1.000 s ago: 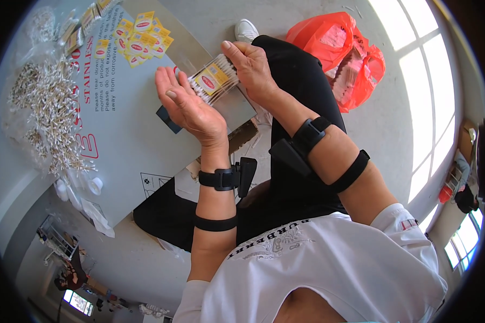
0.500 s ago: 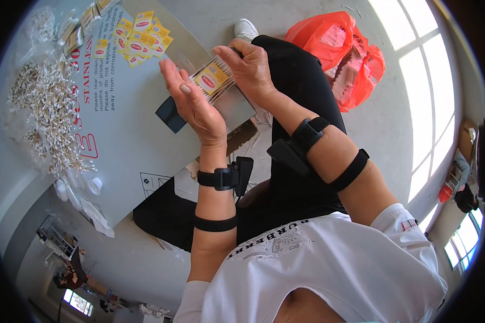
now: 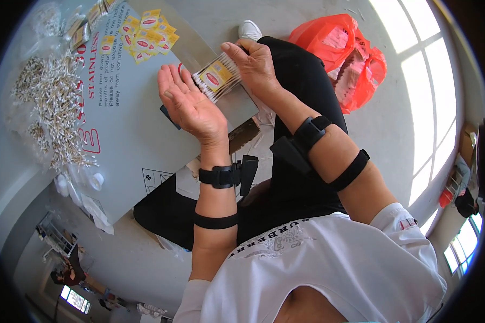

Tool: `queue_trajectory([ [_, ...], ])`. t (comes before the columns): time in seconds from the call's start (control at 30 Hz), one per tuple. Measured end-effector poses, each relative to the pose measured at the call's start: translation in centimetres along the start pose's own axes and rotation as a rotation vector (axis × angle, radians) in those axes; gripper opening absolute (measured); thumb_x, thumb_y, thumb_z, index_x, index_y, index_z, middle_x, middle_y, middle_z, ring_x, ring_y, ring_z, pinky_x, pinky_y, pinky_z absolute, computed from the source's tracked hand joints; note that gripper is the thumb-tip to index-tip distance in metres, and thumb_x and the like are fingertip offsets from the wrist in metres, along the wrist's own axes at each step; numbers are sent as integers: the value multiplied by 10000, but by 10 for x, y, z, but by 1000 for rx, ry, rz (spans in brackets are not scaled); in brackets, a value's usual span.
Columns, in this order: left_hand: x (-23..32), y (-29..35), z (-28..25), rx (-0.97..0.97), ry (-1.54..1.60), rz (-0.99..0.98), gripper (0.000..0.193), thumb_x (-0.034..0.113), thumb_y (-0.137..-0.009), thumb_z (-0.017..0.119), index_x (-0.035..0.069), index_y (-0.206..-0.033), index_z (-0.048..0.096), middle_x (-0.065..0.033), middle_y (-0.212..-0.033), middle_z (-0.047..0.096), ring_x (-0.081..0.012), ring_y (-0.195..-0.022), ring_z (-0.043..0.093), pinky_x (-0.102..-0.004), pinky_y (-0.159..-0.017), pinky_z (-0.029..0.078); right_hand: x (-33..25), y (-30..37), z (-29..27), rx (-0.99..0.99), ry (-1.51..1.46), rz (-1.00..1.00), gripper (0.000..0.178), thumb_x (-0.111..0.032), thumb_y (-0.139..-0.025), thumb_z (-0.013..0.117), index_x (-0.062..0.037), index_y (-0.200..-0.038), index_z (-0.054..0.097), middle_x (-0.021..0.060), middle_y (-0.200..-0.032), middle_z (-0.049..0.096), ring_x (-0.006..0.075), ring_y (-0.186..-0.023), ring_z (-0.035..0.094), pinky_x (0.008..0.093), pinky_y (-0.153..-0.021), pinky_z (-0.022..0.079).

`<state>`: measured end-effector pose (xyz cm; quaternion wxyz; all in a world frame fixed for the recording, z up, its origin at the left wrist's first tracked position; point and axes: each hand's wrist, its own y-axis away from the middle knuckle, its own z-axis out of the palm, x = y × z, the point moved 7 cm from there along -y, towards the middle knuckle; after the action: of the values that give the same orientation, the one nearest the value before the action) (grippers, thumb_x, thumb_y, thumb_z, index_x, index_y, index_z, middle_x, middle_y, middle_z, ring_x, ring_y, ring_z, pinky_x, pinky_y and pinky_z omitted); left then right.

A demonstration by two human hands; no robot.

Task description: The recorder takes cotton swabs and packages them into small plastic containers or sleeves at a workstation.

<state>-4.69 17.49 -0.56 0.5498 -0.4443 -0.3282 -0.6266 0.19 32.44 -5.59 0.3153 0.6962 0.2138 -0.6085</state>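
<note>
A flat bundle of cotton swabs (image 3: 233,82) with a yellow card (image 3: 216,76) on top lies between my hands. My right hand (image 3: 258,69) grips it at its right side, thumb stretched along the upper edge, the other fingers partly hidden. My left hand (image 3: 193,105) is open, palm turned up, its fingers extended beside the bundle's left end. Whether the left palm touches the swabs I cannot tell. Beneath the hands is a grey metal surface (image 3: 243,109), and a dark piece (image 3: 168,116) shows partly behind the left hand.
On the grey printed board (image 3: 124,134) to the left lies a big heap of loose cotton swabs (image 3: 56,116). Several yellow cards (image 3: 148,36) are piled at its far side, near packed swab bundles (image 3: 80,35). A red plastic bag (image 3: 355,64) with pink packs sits on the floor at right.
My left hand has turned its palm further upward and opened away from the bundle. The bundle and my right hand have shifted slightly right.
</note>
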Motion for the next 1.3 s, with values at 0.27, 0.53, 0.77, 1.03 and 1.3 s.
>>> queue_trajectory([
  [0.27, 2, 18, -1, 64, -52, 33, 669, 402, -1024, 379, -66, -1461, 185, -229, -1550, 149, -321, -1469, 91, -447, -1196, 102, 5, 0, 3, -20, -115, 27, 316, -259, -924, 675, -9, -739, 615, -70, -642, 456, 38, -619, 366, 240, -533, 346],
  [0.53, -1, 18, 4, 42, -45, 18, 693, 403, -1022, 375, -80, -1467, 156, -238, -1553, 123, -315, -1471, 68, -438, -1196, 83, 10, 0, 5, -44, -115, 75, 307, -254, -929, 668, -6, -752, 628, -67, -651, 467, 34, -624, 371, 239, -536, 353],
  [0.77, 3, 15, 20, -212, -519, 68, 704, 428, -1029, 325, -59, -1493, 118, -242, -1576, 67, -316, -1479, 60, -435, -1193, 76, 6, 0, -1, -9, 32, 50, 295, -251, -916, 683, 15, -795, 645, -48, -663, 493, 44, -634, 393, 246, -544, 379],
  [1.03, 0, 13, 10, -119, -172, 43, 693, 419, -1030, 338, -64, -1485, 140, -252, -1563, 121, -325, -1475, 87, -440, -1192, 84, 9, 0, -2, 12, -18, 40, 336, -298, -942, 648, 9, -806, 658, -47, -658, 514, 42, -622, 417, 235, -552, 374],
  [1.3, 3, 7, 5, -83, -165, 57, 750, 463, -1016, 363, -69, -1484, 117, -228, -1570, 106, -319, -1468, 121, -423, -1198, 113, 16, 1, 1, -55, -236, 96, 340, -312, -957, 625, -2, -823, 661, -60, -680, 518, 30, -631, 421, 227, -566, 371],
])
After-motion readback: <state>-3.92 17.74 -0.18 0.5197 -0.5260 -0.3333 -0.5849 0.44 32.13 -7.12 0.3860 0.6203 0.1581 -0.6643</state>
